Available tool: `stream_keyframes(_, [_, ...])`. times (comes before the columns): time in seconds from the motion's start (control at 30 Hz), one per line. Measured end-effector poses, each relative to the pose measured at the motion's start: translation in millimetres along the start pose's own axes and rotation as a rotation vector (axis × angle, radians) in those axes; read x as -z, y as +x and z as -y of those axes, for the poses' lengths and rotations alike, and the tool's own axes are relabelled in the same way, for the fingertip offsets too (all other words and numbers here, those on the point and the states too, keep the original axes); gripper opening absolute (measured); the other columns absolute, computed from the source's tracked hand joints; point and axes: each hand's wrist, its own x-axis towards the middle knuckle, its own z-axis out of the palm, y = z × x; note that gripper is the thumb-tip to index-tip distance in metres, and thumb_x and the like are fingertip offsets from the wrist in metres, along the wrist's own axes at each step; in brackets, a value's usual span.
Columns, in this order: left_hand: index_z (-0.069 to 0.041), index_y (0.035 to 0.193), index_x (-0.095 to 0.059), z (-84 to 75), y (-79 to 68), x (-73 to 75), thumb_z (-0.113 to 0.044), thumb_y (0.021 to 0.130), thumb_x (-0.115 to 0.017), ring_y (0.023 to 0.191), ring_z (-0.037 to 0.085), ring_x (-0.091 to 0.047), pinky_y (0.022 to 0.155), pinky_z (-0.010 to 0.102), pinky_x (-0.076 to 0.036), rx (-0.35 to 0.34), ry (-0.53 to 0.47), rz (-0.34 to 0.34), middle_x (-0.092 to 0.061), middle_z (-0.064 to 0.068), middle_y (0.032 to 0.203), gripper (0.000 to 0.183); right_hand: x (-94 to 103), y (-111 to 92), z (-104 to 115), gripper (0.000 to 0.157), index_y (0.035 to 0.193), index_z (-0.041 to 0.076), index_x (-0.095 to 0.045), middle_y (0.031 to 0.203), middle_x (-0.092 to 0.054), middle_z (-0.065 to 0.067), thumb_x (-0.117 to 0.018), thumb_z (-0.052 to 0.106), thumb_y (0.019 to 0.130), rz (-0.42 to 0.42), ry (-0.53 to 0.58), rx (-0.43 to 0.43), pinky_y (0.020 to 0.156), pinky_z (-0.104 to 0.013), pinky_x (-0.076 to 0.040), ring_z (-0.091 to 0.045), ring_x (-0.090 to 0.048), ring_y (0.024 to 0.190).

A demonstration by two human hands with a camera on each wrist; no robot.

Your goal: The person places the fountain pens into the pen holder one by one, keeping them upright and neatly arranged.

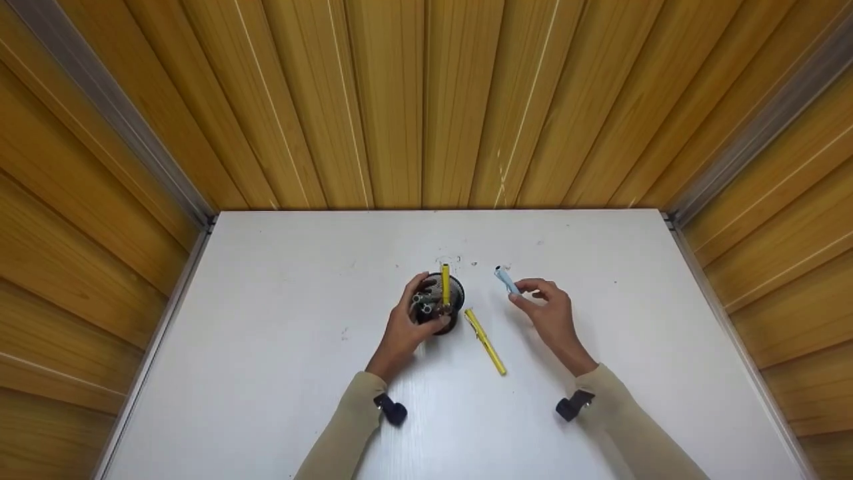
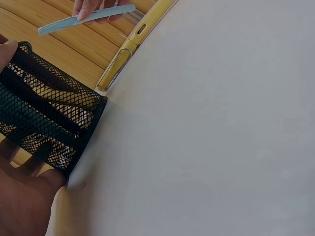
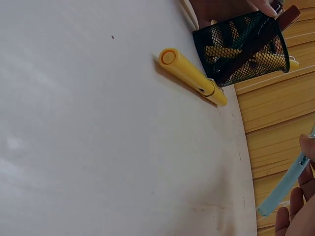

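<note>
My left hand (image 1: pixel 404 332) grips a black mesh pen cup (image 1: pixel 457 293), its fingers on the far side and its thumb at the near rim. Inside the cup stand a yellow pen (image 1: pixel 446 283) and several dark pens. My right hand (image 1: pixel 550 319) pinches a light blue pen (image 1: pixel 508 280) between thumb and fingers, above the table to the right of the cup. A second yellow pen (image 1: pixel 486 342) lies on the table between the two hands, close to the cup. The left wrist view shows the mesh wall (image 2: pixel 49 103) with my left fingers beneath it.
The white table (image 1: pixel 266 347) carries small dark marks behind the cup. Wood-patterned walls (image 1: pixel 393 100) with metal edge strips enclose it at the back and both sides. A small dark device (image 1: pixel 393 410) is strapped on each wrist over the sleeve.
</note>
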Motion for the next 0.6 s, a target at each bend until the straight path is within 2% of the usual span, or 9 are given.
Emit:
stream_keyframes(0.37, [-0.044, 0.168, -0.039, -1.0, 0.4, 0.8, -0.028, 0.091, -0.092, 0.156, 0.028, -0.043, 0.130, 0.058, -0.029, -0.001, -0.012, 0.005, -0.051, -0.002, 0.165, 0.095, -3.1, -1, 10, 0.021, 0.117, 0.005, -0.080, 0.113, -0.078, -0.011, -0.086, 0.007, 0.097, -0.021, 0.025, 0.052, 0.105, -0.044, -0.045, -0.023, -0.060, 0.113])
stream_keyframes(0.6, [-0.046, 0.168, -0.039, 0.3, -0.2, 0.8, -0.029, 0.091, -0.092, 0.155, 0.026, -0.045, 0.128, 0.057, -0.033, 0.001, -0.006, 0.007, -0.050, -0.003, 0.165, 0.095, -5.5, -3, 24, 0.021, 0.115, 0.000, -0.079, 0.114, -0.076, -0.017, -0.085, -0.001, 0.095, -0.022, 0.039, 0.068, 0.105, -0.053, -0.045, -0.032, -0.059, 0.113])
